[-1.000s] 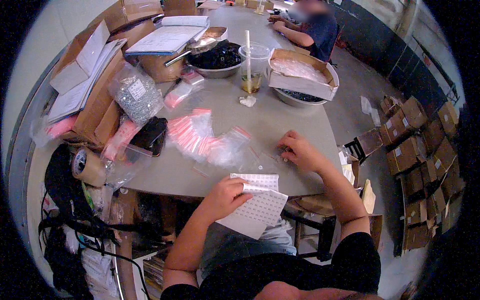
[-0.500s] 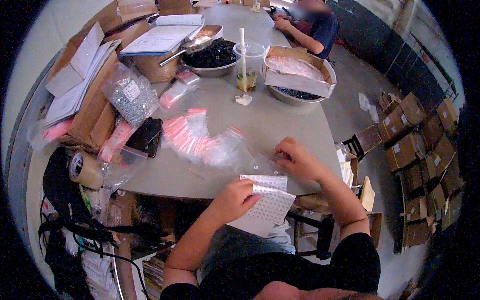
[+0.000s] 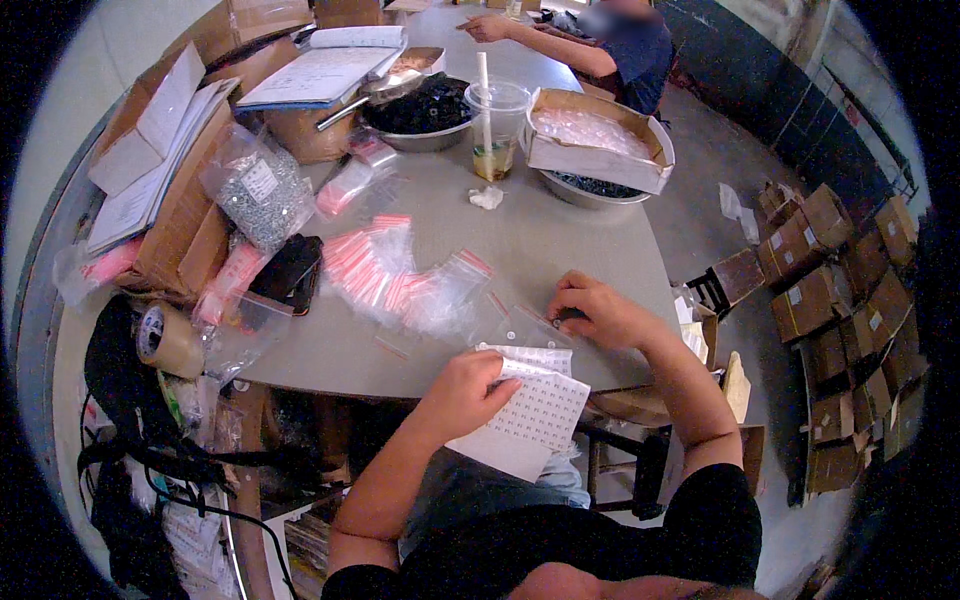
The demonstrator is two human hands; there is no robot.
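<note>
My left hand (image 3: pixel 470 390) grips a white sheet of small printed stickers (image 3: pixel 540 410) at its left side, thumb on top. The sheet is folded over near its upper part and reaches past the table's near edge. My right hand (image 3: pixel 598 312) rests low over the table to the right, fingers curled in; whatever is at the fingertips is too small to make out. Beside it lie clear zip bags with small round white stickers (image 3: pixel 511 335). Further left, a fanned-out row of clear zip bags with red strips (image 3: pixel 385 270) spreads over the table (image 3: pixel 560 235).
Beyond the bags stand a plastic cup with a straw (image 3: pixel 495 130), a metal bowl of black parts (image 3: pixel 425 112) and a white carton (image 3: pixel 600 150) on another bowl. At left are a bag of metal parts (image 3: pixel 262 190) and a tape roll (image 3: pixel 168 338). A co-worker (image 3: pixel 635 55) sits far right.
My right hand has shifted slightly and its fingers curl in more. The sticker sheet has tilted a little in my left hand. The co-worker's arm now stretches left across the table.
</note>
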